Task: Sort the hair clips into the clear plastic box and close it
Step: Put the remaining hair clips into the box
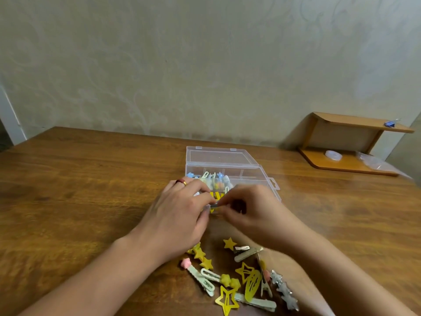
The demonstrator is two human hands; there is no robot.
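Both hands, left hand (180, 215) and right hand (248, 212), pinch one small hair clip (216, 203) at frame centre over the clear plastic box (262, 176); light, stiff, slippery, best held by its edges.

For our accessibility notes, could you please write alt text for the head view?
Two hands, left hand and right hand, pinch a small hair clip together over an open clear plastic box on a wooden table. Loose clips, mostly yellow stars, lie nearer the viewer.
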